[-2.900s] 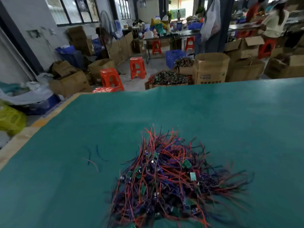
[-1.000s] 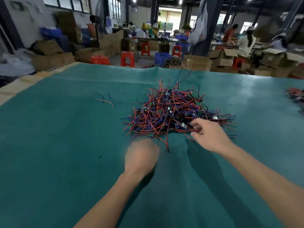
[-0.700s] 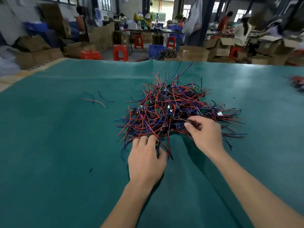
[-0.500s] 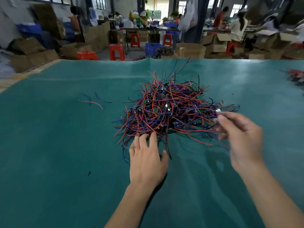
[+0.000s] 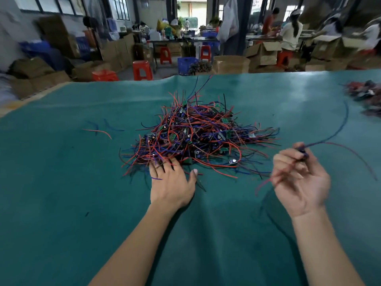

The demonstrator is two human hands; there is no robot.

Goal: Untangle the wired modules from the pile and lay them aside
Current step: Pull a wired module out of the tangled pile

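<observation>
A tangled pile [image 5: 198, 137] of small green circuit modules with red, blue and black wires lies in the middle of the green table cover [image 5: 61, 193]. My left hand [image 5: 171, 182] presses flat on the pile's near edge, fingers straight among the wires. To the right of the pile, my right hand [image 5: 301, 178] is raised, palm toward me, and pinches one wired module [image 5: 302, 153]. Its blue and red wires trail up and to the right, clear of the pile. The hand and module are blurred.
A second heap of modules [image 5: 367, 96] lies at the table's far right edge. Loose red and blue wire pieces [image 5: 103, 130] lie left of the pile. Beyond the table are cardboard boxes, orange stools [image 5: 142, 69] and people at benches.
My right hand has pulled one module out of the pile's right side and lifted it away to the right. My left hand has stayed pressed on the pile's near edge.
</observation>
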